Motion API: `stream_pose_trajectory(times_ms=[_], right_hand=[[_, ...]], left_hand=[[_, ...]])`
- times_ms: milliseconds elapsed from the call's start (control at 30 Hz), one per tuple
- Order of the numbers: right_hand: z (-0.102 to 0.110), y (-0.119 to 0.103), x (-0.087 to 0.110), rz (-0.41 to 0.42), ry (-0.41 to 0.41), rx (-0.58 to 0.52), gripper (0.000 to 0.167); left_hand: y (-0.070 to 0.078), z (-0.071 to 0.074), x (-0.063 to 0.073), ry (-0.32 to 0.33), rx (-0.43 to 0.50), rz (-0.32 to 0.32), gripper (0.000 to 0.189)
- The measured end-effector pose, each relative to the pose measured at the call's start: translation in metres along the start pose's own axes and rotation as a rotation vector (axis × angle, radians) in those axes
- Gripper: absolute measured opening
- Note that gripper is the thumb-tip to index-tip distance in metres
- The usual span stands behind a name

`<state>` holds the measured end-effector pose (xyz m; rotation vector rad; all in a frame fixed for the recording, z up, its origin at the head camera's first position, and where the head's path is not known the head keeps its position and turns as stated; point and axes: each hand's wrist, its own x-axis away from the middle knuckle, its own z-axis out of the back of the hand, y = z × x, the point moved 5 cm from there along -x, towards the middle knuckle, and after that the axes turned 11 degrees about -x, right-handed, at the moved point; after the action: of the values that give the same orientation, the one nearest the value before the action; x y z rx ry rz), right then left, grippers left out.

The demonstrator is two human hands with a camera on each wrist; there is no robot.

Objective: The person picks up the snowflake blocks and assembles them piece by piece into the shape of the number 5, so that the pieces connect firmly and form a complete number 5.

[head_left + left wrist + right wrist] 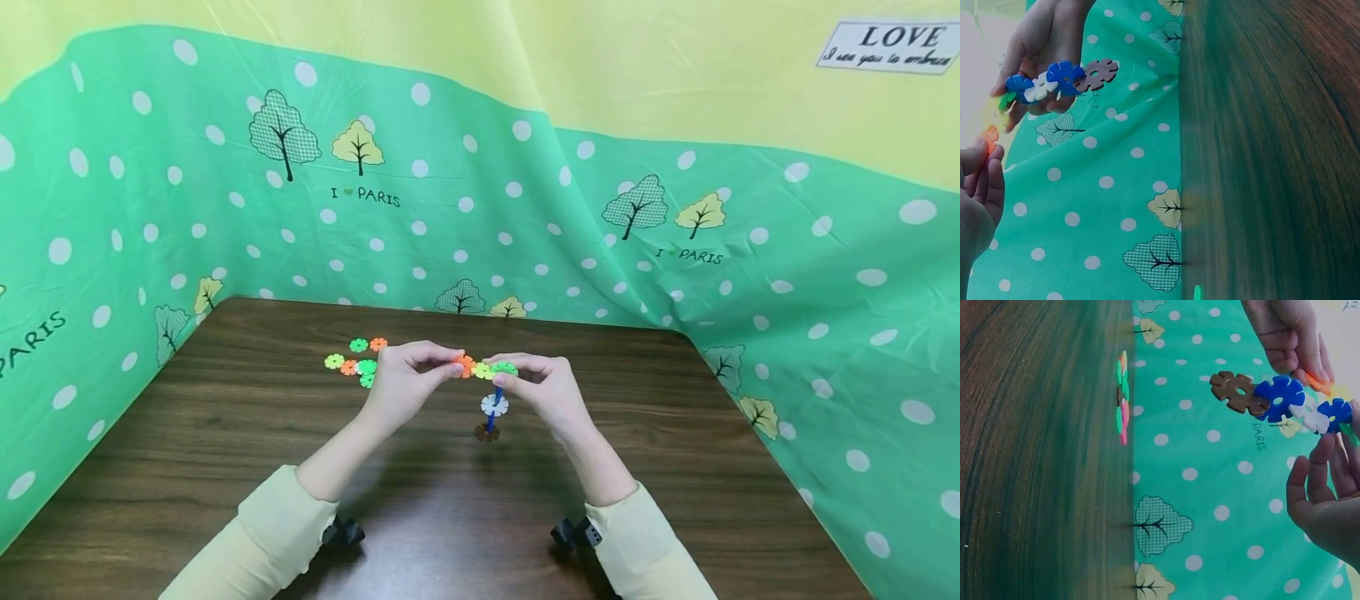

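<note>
Thumb and fingers of my left hand [401,387] pinch an orange notched snowflake disc [467,365]. Its edge meets a yellow disc [482,371], which adjoins a green disc [505,367] pinched in my right hand [551,396]. From the green disc a chain of interlocked discs hangs down above the table: a blue disc [1341,407], a white disc [494,405], another blue disc [1290,389] and a brown disc [487,432] at the lower end. In the left wrist view, the right hand's fingers partly lie behind the chain.
Several loose discs lie on the dark wooden table [225,433] left of the left hand, among them a green piece [359,345], an orange piece [378,343] and a yellow piece [334,362]. A green and yellow printed cloth [480,225] stands around the table's edges.
</note>
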<state>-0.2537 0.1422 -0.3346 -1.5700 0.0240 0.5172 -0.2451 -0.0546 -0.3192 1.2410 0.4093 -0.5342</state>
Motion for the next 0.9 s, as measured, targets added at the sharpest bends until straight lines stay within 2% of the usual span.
stream_pose_trajectory(times_ms=[133,300,800,900], right_hand=[[0.001,0.0,0.0,-0.001,0.016,0.002,0.023],[0.001,0.0,0.001,-0.01,0.034,0.009,0.022],[0.002,0.0,0.004,-0.016,0.036,0.064,0.019],[0.002,0.001,0.003,-0.02,0.036,0.065,0.019]], left_hand=[[-0.011,-0.003,-0.001,0.004,0.012,-0.002,0.017],[-0.014,-0.005,0.001,0.015,0.034,0.001,0.02],[-0.008,-0.011,0.002,0.015,0.036,-0.004,0.014],[-0.01,-0.012,0.001,0.012,0.005,-0.014,0.016]])
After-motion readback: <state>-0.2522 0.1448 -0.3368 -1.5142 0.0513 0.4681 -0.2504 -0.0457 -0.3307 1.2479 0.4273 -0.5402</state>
